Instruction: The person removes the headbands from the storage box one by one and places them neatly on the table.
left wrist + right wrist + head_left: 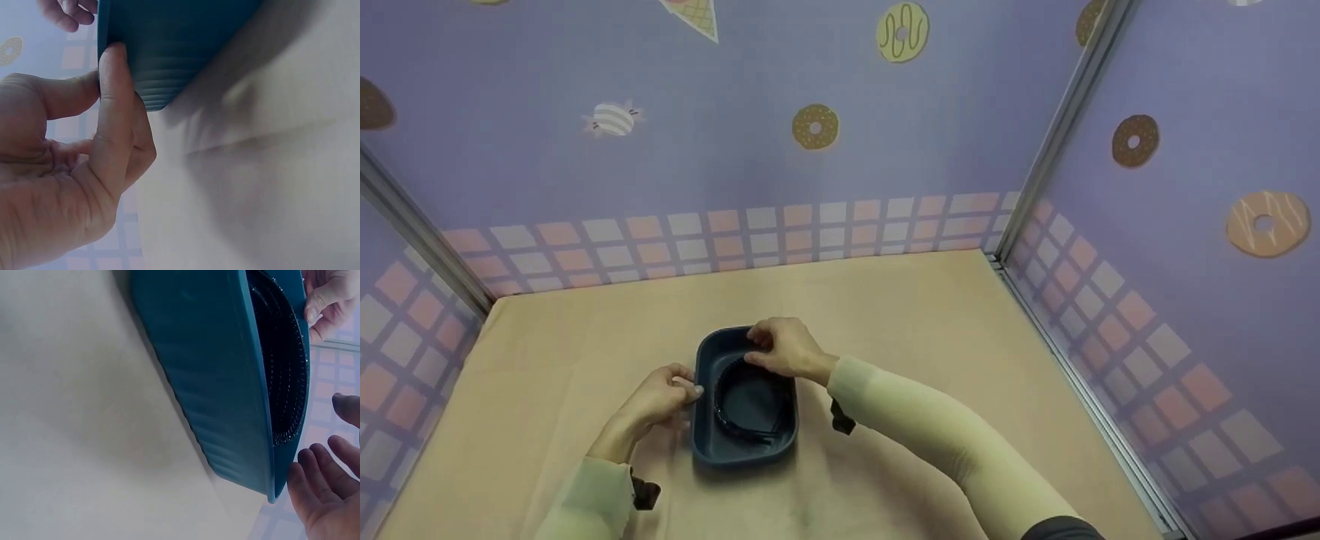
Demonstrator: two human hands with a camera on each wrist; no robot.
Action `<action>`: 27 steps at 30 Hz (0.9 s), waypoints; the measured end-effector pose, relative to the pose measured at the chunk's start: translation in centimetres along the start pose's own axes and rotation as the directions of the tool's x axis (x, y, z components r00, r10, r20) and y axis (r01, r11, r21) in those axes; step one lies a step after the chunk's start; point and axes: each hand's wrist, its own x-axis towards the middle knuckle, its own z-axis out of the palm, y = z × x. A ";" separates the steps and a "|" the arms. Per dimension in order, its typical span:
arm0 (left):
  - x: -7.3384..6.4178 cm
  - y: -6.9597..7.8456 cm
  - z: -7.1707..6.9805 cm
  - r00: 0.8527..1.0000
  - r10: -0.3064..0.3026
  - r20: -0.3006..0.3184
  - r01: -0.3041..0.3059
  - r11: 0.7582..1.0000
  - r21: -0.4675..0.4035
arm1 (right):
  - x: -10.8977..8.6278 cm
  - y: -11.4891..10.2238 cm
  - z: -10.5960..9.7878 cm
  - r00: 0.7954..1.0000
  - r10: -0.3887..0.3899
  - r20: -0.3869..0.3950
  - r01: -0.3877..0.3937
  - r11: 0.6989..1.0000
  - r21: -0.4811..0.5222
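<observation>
A person steadies a blue-green bin (pixel 707 431) with one hand and reaches over it with the other, in what looks like the step of settling a dark studded coil (pixel 288 382) inside, though a bid to pick it up cannot be ruled out. The coil lies in a loop within the bin, which appears to rest on the pale-covered counter (pixel 900 315). The next move likely calls for the left hand to keep the rim firm while the right either draws clear or closes on the coil. The left hand (pixel 655 396) pinches the bin's left rim, thumb on top, fingers (pixel 115 112) against the outer wall. The right hand (pixel 785 347) arches over the far end, palm turned inward, its fingers parted and loosely bent, the thumb apart, gripping nothing; whether a fingertip touches the rim cannot be told.
</observation>
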 end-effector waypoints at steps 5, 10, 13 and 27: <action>0.2 -0.1 0.0 1.000 -0.013 0.006 0.013 1.000 -0.010 | 0.4 -0.2 0.7 1.000 -0.010 0.014 0.011 0.998 -0.063; 0.1 0.0 0.1 1.000 -0.013 -0.001 0.013 1.000 -0.008 | 0.6 -0.1 1.4 0.999 -0.010 0.031 0.013 0.996 -0.094; 0.0 0.1 0.1 1.000 -0.011 -0.005 0.011 1.000 -0.007 | 0.7 0.0 1.7 0.999 -0.010 0.033 0.013 0.995 -0.094; 0.0 0.2 0.0 1.000 -0.016 0.015 0.017 1.000 -0.013 | 1.2 0.5 2.9 0.998 -0.045 0.033 0.051 0.977 -0.206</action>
